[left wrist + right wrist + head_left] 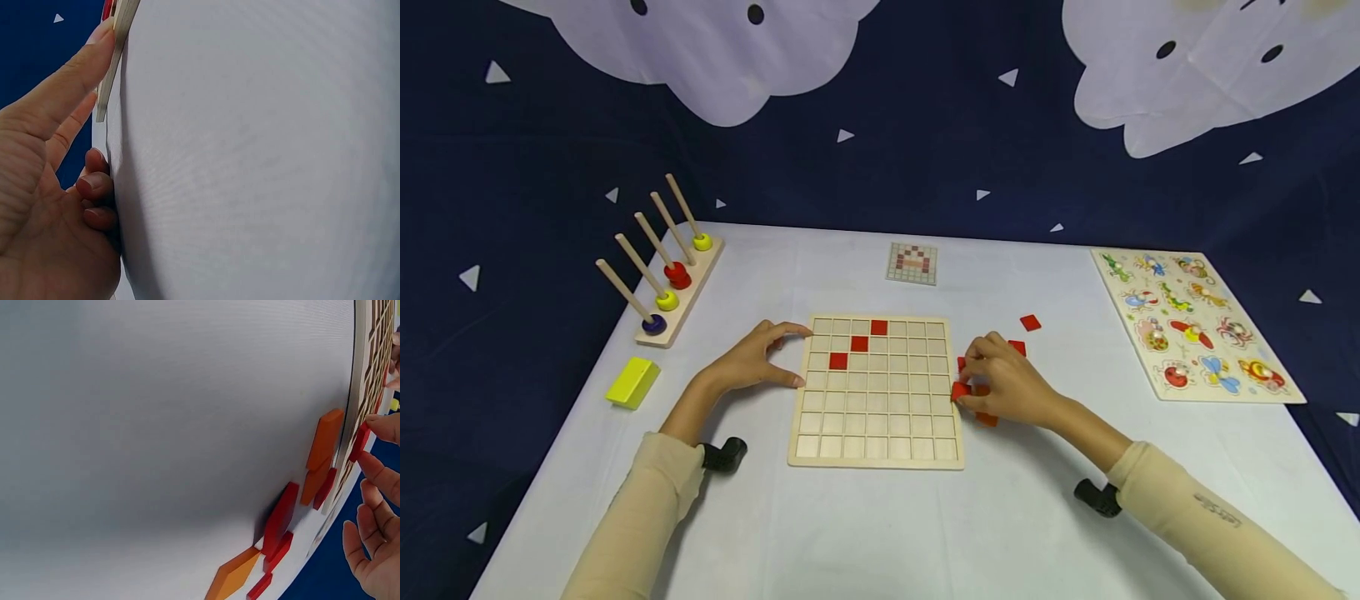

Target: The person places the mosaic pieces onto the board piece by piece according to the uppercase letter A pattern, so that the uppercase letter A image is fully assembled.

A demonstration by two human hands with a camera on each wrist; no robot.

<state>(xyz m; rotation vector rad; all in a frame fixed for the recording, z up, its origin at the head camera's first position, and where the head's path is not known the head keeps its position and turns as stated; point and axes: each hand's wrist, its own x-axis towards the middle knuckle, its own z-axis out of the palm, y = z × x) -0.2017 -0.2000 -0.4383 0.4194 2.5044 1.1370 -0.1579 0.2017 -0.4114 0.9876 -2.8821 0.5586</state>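
A wooden grid board [880, 458] lies flat, with three red square tiles [859, 343] set in a diagonal in its upper cells. My left hand [752, 360] touches the board's left edge with thumb and index finger spread apart. In the left wrist view, the thumb [75, 78] meets the rim while the other fingers bend below it. Just past the board's right edge, my right hand [1011, 381] pinches a red tile [360, 442] between thumb and finger. Loose red and orange tiles [325, 439] lie under and around that hand, partly hidden in the head view.
A small patterned card [912, 263] lies behind the board. To the left stand a peg rack [688, 304] with coloured rings and a yellow block [633, 383]. An insect picture puzzle [1198, 325] lies at the right. One red tile [1031, 322] sits apart.
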